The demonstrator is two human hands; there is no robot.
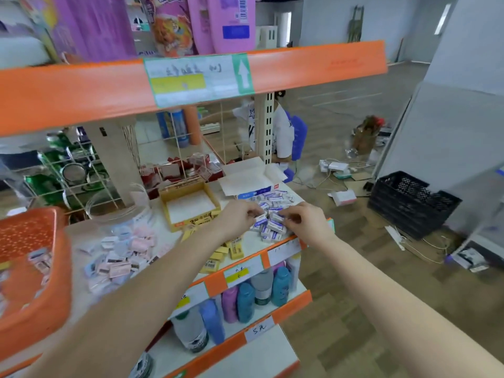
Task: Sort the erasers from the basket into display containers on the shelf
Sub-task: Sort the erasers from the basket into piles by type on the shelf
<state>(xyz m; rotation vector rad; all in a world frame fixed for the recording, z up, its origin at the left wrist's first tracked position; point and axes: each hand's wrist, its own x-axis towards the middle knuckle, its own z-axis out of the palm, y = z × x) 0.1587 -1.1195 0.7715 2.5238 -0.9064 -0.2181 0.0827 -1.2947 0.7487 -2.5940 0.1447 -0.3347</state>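
A pile of white erasers with blue sleeves (274, 214) lies on the shelf board near its right end. My left hand (240, 216) pinches one of them at the pile's left side. My right hand (305, 221) pinches another at the pile's right side. Behind the pile stands an open white and blue display box (246, 178). To its left is an open yellow display box (191, 205), with yellow erasers (231, 248) loose in front of it. Pink and pale blue erasers (120, 255) lie spread further left. The orange basket (41, 268) at the far left holds several more.
A clear round container (117, 205) stands behind the pastel erasers. The orange upper shelf edge (81, 91) hangs close overhead. Bottles (245, 298) fill the lower shelves. A black crate (409, 203) and scattered clutter sit on the floor to the right. A person crouches behind the shelf.
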